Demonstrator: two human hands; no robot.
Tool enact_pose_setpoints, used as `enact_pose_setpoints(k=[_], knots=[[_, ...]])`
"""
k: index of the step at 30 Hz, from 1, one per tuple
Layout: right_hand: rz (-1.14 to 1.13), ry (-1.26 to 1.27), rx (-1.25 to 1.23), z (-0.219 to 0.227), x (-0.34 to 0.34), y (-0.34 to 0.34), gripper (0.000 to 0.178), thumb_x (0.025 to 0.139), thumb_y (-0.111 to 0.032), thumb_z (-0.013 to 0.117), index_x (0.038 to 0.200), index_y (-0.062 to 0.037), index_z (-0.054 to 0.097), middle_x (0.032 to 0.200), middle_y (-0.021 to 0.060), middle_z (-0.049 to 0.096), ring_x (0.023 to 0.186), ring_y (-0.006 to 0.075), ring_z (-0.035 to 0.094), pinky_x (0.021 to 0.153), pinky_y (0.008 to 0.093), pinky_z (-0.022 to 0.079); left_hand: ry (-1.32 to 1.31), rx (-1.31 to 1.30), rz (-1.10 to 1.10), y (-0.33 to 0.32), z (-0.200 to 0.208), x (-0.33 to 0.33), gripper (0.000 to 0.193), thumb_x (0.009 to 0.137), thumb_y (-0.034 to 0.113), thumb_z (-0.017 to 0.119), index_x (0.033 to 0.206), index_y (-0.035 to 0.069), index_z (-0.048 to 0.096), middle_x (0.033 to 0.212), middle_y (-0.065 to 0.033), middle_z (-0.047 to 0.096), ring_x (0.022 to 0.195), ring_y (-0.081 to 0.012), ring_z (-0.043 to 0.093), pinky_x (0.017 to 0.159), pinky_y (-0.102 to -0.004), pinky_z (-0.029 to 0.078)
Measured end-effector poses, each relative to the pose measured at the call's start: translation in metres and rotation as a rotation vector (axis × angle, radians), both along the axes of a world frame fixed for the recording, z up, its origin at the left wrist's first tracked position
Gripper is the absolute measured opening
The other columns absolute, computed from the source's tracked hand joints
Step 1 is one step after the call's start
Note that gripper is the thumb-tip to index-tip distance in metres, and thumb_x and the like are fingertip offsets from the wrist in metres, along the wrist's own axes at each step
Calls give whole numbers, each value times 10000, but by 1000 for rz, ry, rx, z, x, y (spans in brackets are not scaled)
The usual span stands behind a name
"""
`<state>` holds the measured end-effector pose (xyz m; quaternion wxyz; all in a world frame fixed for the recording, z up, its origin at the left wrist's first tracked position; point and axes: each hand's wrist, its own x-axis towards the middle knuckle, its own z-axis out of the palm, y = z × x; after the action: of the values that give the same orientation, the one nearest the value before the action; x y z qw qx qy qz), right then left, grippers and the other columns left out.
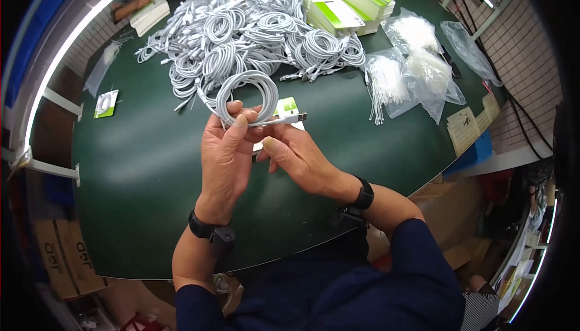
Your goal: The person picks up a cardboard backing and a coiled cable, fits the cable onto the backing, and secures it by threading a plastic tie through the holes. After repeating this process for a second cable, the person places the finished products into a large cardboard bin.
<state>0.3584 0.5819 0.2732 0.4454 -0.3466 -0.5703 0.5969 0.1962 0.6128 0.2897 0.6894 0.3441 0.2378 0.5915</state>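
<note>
A light grey USB cable (270,92), wound into a round coil, is upright above the table. My left hand (223,150) grips the bottom of the coil between thumb and fingers. The cable's USB plug (300,118) sticks out to the right, just over my right hand (299,159). The fingers of that hand are curled in against the coil's lower edge, thumb bent toward them; whatever they pinch is hidden. Beneath and behind both hands is a green and white card (286,106), mostly covered.
A big heap of coiled cables (235,23) covers the table's far side. Stacked green and white boxes (365,2) stand behind it. Bags of thin white ties (386,80) lie at right, and a small packaged item (106,104) at left. Another person's hands (142,5) are at far left.
</note>
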Motion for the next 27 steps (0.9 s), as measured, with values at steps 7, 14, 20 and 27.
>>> enact_pose_setpoints(k=[7,14,20,27], knots=[[-124,33,66,5,7,5,509,1123,-388,463,1355,43,601,1102,72,674,962,148,627,774,301,535,92,25,-10,-15,-8,17,268,1108,225,509,1243,6,584,1061,-109,711,999,-180,675,899,-354,528],[-147,122,-116,-17,25,16,439,1142,-326,415,1356,-17,642,984,16,666,715,54,451,607,232,393,71,-115,-4,-1,-30,13,382,1144,300,376,1250,-2,586,866,-34,614,860,-144,583,904,-354,477],[-37,498,-407,-17,21,24,423,1139,-319,428,1415,-32,572,911,-17,614,636,54,426,561,219,358,-305,-374,-171,8,-34,1,418,1142,287,329,1315,-4,575,796,-23,553,793,-149,545,867,-349,470],[109,495,-459,-25,25,25,456,1134,-361,442,1420,-20,542,965,-10,601,569,43,366,498,212,313,-233,-441,-143,20,-16,-7,429,1139,284,345,1332,-19,579,756,-25,573,687,-138,540,745,-341,496]])
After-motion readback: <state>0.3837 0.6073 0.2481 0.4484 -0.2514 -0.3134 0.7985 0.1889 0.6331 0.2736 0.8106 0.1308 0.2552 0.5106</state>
